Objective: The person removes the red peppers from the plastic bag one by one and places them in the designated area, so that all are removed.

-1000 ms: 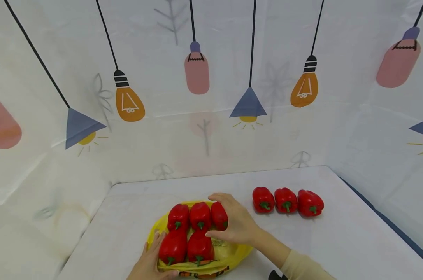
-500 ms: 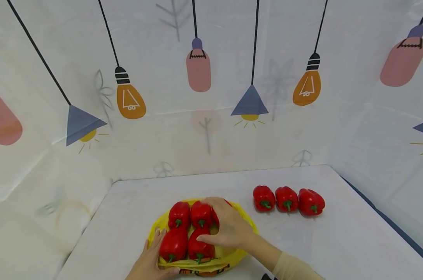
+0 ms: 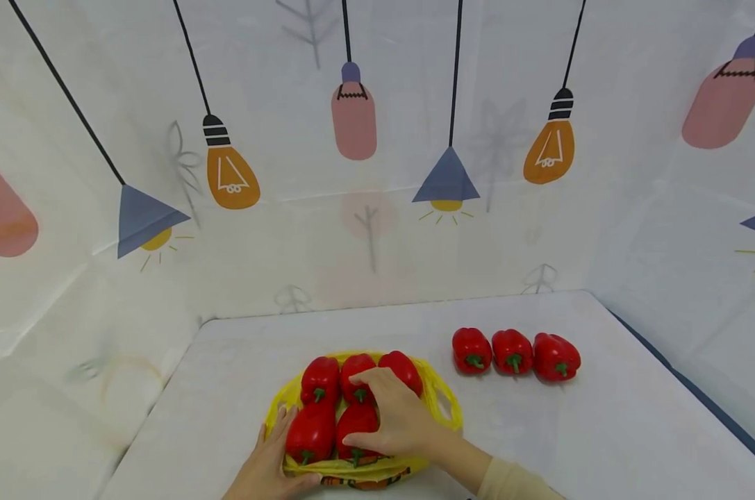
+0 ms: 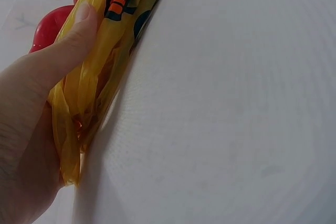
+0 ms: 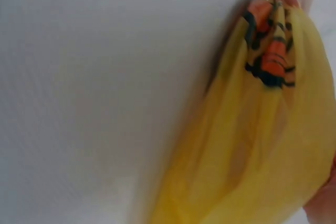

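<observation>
My left hand (image 3: pixel 267 455) holds the left side of a yellow plastic bag (image 4: pixel 94 61), its thumb pressed over the crumpled film in the left wrist view. Several red bell peppers with green stems lie in the bag's mouth, among them a front left bell pepper (image 3: pixel 311 434) and a back right bell pepper (image 3: pixel 402 369). Over the bag's right part, my right hand (image 3: pixel 402 420) is spread, its thumb across the front middle bell pepper (image 3: pixel 355 423) and its fingertips by the back middle bell pepper (image 3: pixel 355 364). What lies under its palm is hidden.
Three more red bell peppers stand in a row at the back right, including a middle bell pepper (image 3: pixel 511 352). The bag lies on a white table (image 3: pixel 540 430). Behind it hangs a light sheet (image 3: pixel 246 278) printed with lamps.
My right hand has moved from the back right pepper towards the front middle one. That back right pepper now sits tilted, farther right. The left hand stays on the bag.
</observation>
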The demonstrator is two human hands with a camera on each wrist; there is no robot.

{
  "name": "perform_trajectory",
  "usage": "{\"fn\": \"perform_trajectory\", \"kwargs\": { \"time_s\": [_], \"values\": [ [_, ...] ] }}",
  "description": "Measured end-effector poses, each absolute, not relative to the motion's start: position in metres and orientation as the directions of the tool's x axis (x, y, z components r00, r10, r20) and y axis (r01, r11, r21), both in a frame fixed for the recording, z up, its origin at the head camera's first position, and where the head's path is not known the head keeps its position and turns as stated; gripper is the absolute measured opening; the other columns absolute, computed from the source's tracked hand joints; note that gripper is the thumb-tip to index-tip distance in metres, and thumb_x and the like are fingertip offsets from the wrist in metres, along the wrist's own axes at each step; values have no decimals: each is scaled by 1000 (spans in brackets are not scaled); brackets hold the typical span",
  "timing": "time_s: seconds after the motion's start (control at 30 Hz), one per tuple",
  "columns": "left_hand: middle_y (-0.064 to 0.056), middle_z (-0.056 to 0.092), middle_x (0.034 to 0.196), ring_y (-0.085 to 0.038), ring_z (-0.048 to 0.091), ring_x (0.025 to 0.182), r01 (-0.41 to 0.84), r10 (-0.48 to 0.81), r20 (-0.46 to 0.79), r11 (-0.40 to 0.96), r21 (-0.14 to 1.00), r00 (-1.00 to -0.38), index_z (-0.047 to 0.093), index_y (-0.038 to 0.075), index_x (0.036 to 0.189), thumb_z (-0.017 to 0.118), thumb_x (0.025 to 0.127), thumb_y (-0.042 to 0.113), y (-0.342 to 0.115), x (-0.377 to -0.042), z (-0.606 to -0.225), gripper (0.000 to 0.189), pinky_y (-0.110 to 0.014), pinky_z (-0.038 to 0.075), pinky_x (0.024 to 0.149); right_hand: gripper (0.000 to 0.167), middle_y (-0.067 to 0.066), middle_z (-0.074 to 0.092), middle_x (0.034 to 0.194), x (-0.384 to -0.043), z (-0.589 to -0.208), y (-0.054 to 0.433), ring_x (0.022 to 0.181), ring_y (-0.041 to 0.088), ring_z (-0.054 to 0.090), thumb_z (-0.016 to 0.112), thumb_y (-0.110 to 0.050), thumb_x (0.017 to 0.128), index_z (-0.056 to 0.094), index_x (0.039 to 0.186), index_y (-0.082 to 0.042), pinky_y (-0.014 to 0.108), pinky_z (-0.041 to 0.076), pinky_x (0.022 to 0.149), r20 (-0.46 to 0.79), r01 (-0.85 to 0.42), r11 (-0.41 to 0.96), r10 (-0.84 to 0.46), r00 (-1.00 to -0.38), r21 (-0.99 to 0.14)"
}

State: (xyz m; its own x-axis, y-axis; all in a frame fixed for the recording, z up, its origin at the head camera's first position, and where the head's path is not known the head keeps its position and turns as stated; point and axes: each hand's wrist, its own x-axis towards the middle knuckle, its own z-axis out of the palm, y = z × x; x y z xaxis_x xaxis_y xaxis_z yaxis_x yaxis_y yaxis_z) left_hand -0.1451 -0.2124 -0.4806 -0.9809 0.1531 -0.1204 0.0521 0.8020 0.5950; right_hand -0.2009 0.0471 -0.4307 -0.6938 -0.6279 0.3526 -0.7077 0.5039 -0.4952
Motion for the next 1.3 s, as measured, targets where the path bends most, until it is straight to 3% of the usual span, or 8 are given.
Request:
{"fn": "perform_trajectory", "kwargs": {
  "time_s": [0.17, 0.4, 0.67, 0.97, 1.3],
  "values": [
    [-24, 27, 153, -44, 10, 143, 46, 148, -123, 801, 597, -981, 24, -2, 151, 74, 69, 64, -211, -147, -481, 117, -66, 1, 110, 78, -6, 48, 131, -199, -445, 42, 122, 14, 45, 64, -67, 79, 43, 134, -16, 51, 37, 106, 267, -690, 577, -650, -712, -437],
    [-26, 25, 153, -45, 9, 143, 56, 158, -120, 802, 595, -980, 23, -4, 150, 74, 70, 63, -211, -147, -480, 116, -66, 3, 110, 86, -3, 48, 130, -197, -452, 37, 118, 16, 45, 63, -72, 75, 43, 135, -14, 43, 44, 101, 201, -682, 622, -664, -720, -385],
    [-22, 26, 154, -43, 7, 144, 36, 150, -141, 796, 604, -979, 23, 0, 152, 73, 69, 65, -210, -146, -479, 116, -66, 1, 110, 92, -3, 45, 135, -195, -452, 34, 121, 15, 40, 65, -72, 73, 43, 140, -13, 46, 44, 99, 143, -696, 633, -696, -704, -340],
    [-24, 25, 154, -44, 8, 143, 52, 160, -129, 801, 596, -979, 22, -2, 151, 73, 71, 64, -211, -145, -482, 116, -66, 2, 110, 94, -6, 48, 135, -194, -452, 33, 120, 16, 41, 54, -80, 74, 43, 140, -16, 46, 41, 97, 105, -683, 641, -698, -709, -349],
    [-25, 26, 153, -45, 8, 143, 72, 164, -100, 799, 598, -981, 22, -3, 151, 73, 70, 64, -211, -147, -484, 116, -68, 3, 109, 85, -4, 53, 133, -195, -452, 31, 114, 14, 41, 63, -67, 78, 42, 142, -15, 45, 34, 89, 75, -653, 668, -677, -732, -357]
  ]
}}
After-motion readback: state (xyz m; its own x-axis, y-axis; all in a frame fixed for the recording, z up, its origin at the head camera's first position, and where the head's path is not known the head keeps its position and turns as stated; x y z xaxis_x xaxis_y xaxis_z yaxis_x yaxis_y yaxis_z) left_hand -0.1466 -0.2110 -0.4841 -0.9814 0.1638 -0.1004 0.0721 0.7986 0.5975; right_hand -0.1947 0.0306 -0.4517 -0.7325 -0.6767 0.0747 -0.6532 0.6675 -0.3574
